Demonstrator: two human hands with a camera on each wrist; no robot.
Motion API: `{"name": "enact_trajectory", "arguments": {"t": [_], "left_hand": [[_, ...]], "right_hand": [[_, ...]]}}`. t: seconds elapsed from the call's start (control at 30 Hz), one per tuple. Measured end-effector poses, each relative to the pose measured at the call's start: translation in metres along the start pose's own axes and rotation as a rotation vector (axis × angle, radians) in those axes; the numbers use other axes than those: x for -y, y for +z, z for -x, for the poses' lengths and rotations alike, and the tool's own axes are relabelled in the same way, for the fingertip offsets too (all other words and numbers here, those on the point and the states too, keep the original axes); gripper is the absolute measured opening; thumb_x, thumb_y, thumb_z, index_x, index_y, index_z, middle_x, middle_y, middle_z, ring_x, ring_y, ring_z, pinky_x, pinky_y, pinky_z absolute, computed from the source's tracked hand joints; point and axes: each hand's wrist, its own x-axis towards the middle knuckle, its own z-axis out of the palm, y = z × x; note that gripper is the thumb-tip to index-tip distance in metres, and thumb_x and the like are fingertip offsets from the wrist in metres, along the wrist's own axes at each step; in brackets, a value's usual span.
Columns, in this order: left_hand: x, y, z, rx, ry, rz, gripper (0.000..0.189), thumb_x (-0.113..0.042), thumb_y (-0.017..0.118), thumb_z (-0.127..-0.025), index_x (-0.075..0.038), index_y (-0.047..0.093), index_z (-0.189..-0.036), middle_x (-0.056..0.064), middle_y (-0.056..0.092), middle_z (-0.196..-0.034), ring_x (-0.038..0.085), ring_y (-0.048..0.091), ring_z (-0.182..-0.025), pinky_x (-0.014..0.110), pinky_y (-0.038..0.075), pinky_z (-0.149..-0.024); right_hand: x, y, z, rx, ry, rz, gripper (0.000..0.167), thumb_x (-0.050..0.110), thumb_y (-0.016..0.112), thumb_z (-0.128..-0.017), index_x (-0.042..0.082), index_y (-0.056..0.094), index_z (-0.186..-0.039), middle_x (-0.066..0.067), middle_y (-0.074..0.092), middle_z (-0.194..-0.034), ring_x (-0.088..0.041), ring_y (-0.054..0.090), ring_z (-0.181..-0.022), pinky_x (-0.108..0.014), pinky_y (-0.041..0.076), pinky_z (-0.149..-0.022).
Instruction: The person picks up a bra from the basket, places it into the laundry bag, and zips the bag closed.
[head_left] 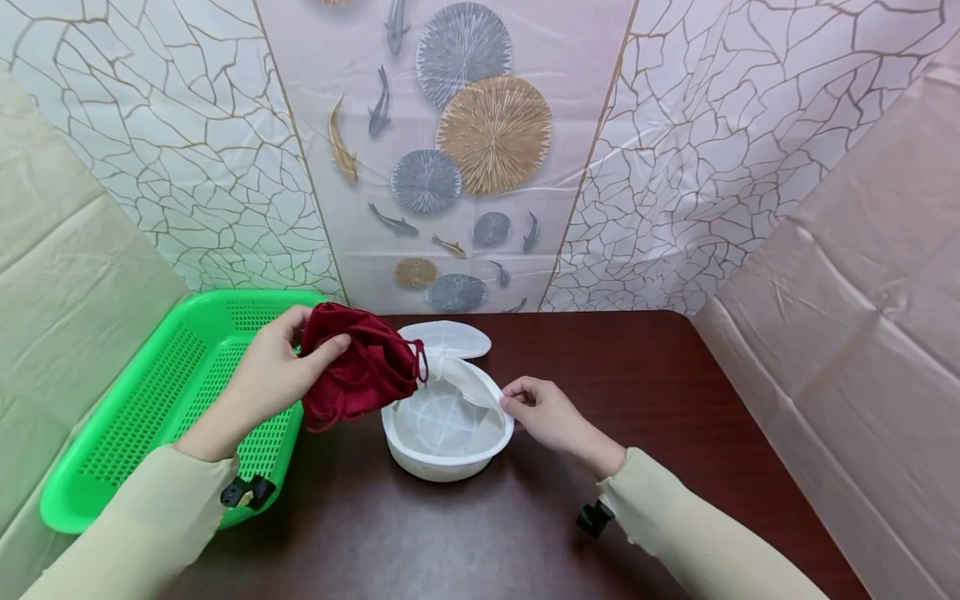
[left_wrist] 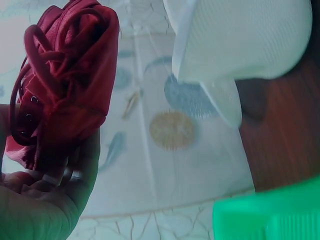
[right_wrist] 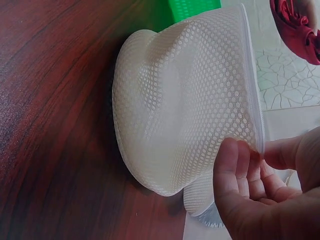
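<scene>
Red cloth bundle [head_left: 367, 358]: we hold it in our left hand [head_left: 273, 367], with the thumb over its near face and the fingers behind, so the grip is closed around the folded material. Thin red cords loop out of the bundle's right end, and the left wrist view shows a row of small round details on its side. We carry the bundle raised, between the green basket and the white mesh container [head_left: 442, 471], overlapping both in the head view.

With our right hand [head_left: 551, 421] we pinch the container's right rim between thumb and fingertips. In the right wrist view a zipper runs along this rim, and the mesh wall below is dented inward. The container stands upright on the dark brown table [head_left: 712, 408], its round lid [head_left: 457, 337] folded back to the far side, its mouth uncovered.

To the left of the container we see the green basket [head_left: 67, 500], perforated at the base and sides. Behind the table hangs a patterned sheet [head_left: 375, 250] with fish and round motifs.
</scene>
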Motion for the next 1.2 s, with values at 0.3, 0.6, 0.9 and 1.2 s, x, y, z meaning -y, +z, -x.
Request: {"name": "enact_trajectory", "arguments": {"t": [0.3,0.6,0.9,1.2], "left_hand": [[-0.005,0.031,0.0,0.088,0.032,0.098,0.034,-0.036,0.069,-0.09,-0.013,0.059,-0.113,0.002,0.065,-0.096,0.016,0.065,-0.075,0.03,0.053,-0.066],[-0.012,0.051,-0.002,0.068,0.036,0.166,0.03,-0.032,0.07,-0.089,-0.012,0.059,-0.109,0.003,0.065,-0.094,0.015,0.065,-0.068,0.029,0.053,-0.062],[-0.01,0.078,-0.005,0.066,0.057,0.187,0.027,-0.026,0.071,-0.089,-0.011,0.058,-0.108,0.004,0.063,-0.094,0.015,0.063,-0.068,0.031,0.053,-0.064],[0.0,0.091,0.002,0.105,0.069,0.136,0.021,-0.02,0.072,-0.088,-0.014,0.057,-0.101,0.002,0.063,-0.095,0.012,0.062,-0.067,0.031,0.053,-0.063]], "right_hand": [[0.0,0.002,0.001,-0.004,0.012,-0.008,0.01,0.008,0.062,-0.094,0.0,0.065,-0.1,-0.01,0.066,-0.087,-0.019,0.065,-0.077,-0.035,0.056,-0.068],[-0.002,0.003,0.0,0.023,-0.018,-0.014,0.011,0.007,0.061,-0.095,-0.001,0.064,-0.102,-0.012,0.067,-0.09,-0.02,0.065,-0.079,-0.041,0.056,-0.071],[-0.003,0.002,0.0,0.014,-0.03,0.046,0.012,0.01,0.063,-0.094,0.001,0.065,-0.102,-0.011,0.067,-0.09,-0.019,0.062,-0.076,-0.031,0.054,-0.065],[-0.002,0.003,0.0,0.002,-0.02,0.05,0.011,0.006,0.062,-0.094,-0.001,0.065,-0.101,-0.012,0.066,-0.089,-0.022,0.063,-0.075,-0.032,0.054,-0.064]]}}
